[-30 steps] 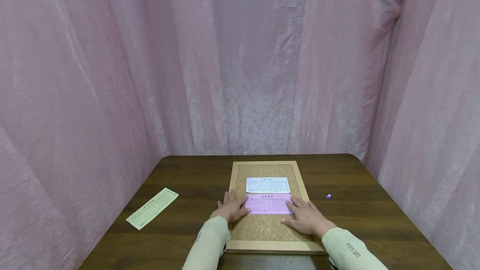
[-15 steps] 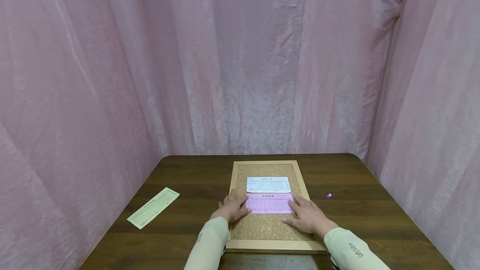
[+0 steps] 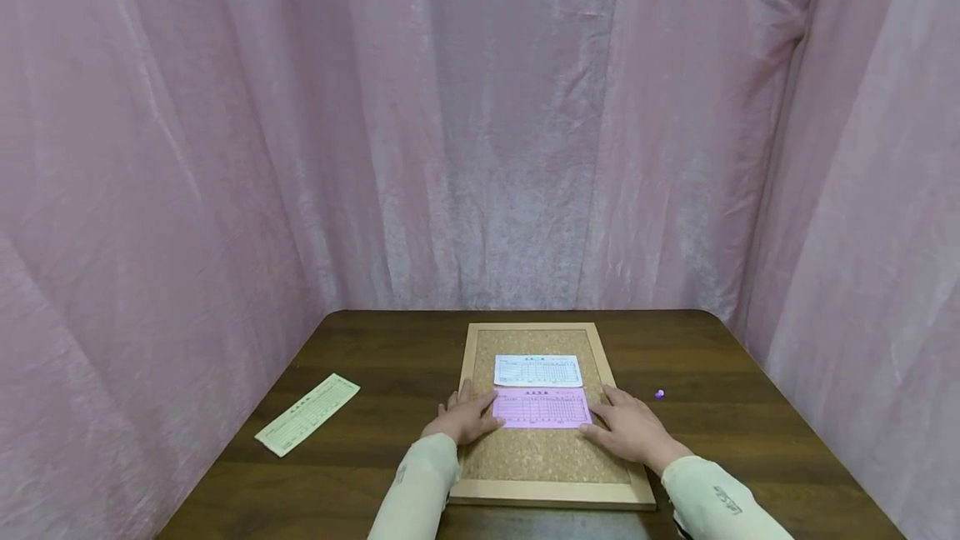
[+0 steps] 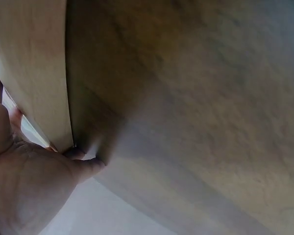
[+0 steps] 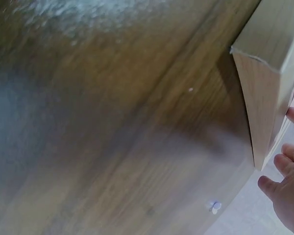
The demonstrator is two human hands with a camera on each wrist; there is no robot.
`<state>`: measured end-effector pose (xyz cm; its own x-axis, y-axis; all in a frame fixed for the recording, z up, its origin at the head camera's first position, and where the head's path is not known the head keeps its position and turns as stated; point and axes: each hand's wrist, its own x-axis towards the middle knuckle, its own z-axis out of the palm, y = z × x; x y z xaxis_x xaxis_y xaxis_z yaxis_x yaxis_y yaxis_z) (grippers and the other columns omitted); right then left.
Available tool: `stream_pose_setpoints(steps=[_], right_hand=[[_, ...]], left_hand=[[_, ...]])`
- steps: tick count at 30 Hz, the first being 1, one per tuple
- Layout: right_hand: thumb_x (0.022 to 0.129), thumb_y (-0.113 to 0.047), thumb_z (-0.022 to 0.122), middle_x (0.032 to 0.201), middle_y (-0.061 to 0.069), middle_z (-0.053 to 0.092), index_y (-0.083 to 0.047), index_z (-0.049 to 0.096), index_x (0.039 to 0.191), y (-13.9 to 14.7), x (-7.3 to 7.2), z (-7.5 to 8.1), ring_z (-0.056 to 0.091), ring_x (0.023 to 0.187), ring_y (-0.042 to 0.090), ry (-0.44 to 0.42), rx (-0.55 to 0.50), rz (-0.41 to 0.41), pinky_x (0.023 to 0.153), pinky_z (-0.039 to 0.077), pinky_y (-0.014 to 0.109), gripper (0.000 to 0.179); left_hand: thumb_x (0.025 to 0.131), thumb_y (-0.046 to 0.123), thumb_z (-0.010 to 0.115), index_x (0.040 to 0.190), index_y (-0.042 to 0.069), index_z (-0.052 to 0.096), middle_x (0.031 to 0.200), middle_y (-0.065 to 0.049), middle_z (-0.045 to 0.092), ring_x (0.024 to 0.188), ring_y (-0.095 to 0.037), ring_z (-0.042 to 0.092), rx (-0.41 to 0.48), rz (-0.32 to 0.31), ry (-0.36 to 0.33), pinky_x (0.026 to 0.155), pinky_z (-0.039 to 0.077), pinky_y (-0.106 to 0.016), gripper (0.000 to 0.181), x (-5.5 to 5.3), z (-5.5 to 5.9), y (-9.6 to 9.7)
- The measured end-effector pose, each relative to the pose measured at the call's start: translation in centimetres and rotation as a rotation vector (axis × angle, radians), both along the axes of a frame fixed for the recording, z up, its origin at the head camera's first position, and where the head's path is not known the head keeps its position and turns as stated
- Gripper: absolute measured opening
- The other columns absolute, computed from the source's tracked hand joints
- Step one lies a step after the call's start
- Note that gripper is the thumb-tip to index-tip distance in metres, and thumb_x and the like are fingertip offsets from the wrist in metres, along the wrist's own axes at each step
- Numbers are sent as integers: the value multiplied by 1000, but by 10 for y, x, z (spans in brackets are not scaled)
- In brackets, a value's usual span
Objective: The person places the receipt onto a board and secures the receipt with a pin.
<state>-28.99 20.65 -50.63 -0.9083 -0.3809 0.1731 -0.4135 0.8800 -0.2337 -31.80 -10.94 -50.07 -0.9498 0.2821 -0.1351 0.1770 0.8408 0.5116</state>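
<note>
A pink printed slip [image 3: 542,408] lies flat on a wood-framed cork board [image 3: 540,458], just below a white printed slip [image 3: 537,372]. My left hand [image 3: 463,420] rests at the pink slip's left side, thumb and forefinger at its edge. Its other fingers spread over the board's left frame, and the left wrist view has fingertips beside the frame's side [image 4: 41,63]. At the opposite end of the slip is my right hand [image 3: 632,430], fingers extended, with thumb and a fingertip right at the slip's edge. Neither hand grips anything.
A pale green printed slip [image 3: 307,415] lies slantwise on the dark wooden table [image 3: 405,357] at left. Right of the board lies a small purple push pin [image 3: 659,394], seen also as a pin [image 5: 215,206] in the right wrist view. Pink curtains [image 3: 517,123] surround the table.
My right hand has slid slightly to the right, uncovering the pink slip's right end. The left hand and both slips on the board stay in place.
</note>
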Motion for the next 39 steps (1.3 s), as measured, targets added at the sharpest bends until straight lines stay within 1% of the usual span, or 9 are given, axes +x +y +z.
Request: stream_pose_setpoints(steps=[5, 9, 15, 20, 27, 30, 33, 37, 39], right_hand=[[95, -45, 63, 142, 31, 46, -5, 68, 127, 3, 1, 2, 43, 131, 49, 10, -3, -6, 104, 37, 61, 52], [96, -41, 63, 141, 30, 48, -4, 70, 123, 6, 1, 2, 45, 130, 48, 16, -20, -17, 103, 38, 61, 47], [97, -33, 64, 137, 25, 54, -4, 70, 121, 12, -3, 5, 51, 125, 45, 71, -46, -62, 98, 42, 60, 38], [96, -31, 66, 132, 22, 57, -3, 69, 123, 20, -4, 8, 55, 119, 43, 120, -87, -113, 92, 45, 62, 38], [95, -23, 67, 122, 20, 62, 0, 67, 123, 32, -7, 11, 62, 109, 40, 161, -182, -173, 85, 50, 58, 36], [96, -23, 65, 123, 22, 62, 0, 66, 126, 41, -9, 12, 61, 109, 42, 163, -232, -207, 86, 49, 59, 37], [98, -28, 64, 125, 24, 61, 0, 64, 129, 52, -10, 13, 63, 105, 41, 153, -267, -241, 85, 48, 60, 42], [99, -32, 63, 124, 26, 61, 0, 62, 131, 66, -11, 14, 64, 100, 40, 135, -293, -283, 81, 50, 58, 45], [99, -32, 62, 123, 26, 61, 2, 61, 132, 71, -10, 14, 63, 102, 41, 124, -310, -297, 81, 49, 58, 47]], left_hand=[[97, 41, 61, 151, 19, 44, 161, -27, 9, 142, -55, 14, -3, -11, 2, 109, 14, -72, 61, 1, 3, 1], [98, 41, 61, 151, 20, 45, 162, -27, 8, 143, -55, 13, 0, -2, 2, 110, 13, -71, 59, 3, 6, 1], [99, 40, 60, 151, 19, 45, 161, -27, 8, 143, -55, 14, 4, -2, -2, 110, 14, -70, 58, 4, 11, 1], [98, 39, 61, 150, 19, 46, 161, -27, 9, 142, -55, 15, -1, -7, 1, 110, 14, -71, 58, 3, 10, 1], [97, 39, 64, 150, 20, 46, 161, -27, 11, 142, -55, 15, -4, 2, -2, 110, 14, -71, 59, 1, 8, 0], [97, 40, 62, 151, 21, 45, 161, -27, 10, 142, -55, 15, -16, -3, -3, 110, 14, -70, 59, 1, 7, 0], [98, 41, 60, 152, 22, 44, 162, -26, 9, 142, -55, 15, -22, -9, -10, 110, 14, -70, 59, 1, 7, 0], [98, 41, 60, 152, 21, 44, 161, -26, 10, 142, -55, 15, -27, -19, -12, 110, 14, -71, 59, 1, 9, 0], [99, 41, 60, 152, 20, 44, 161, -26, 10, 142, -55, 16, -30, -21, -10, 110, 14, -70, 59, 2, 10, -1]])
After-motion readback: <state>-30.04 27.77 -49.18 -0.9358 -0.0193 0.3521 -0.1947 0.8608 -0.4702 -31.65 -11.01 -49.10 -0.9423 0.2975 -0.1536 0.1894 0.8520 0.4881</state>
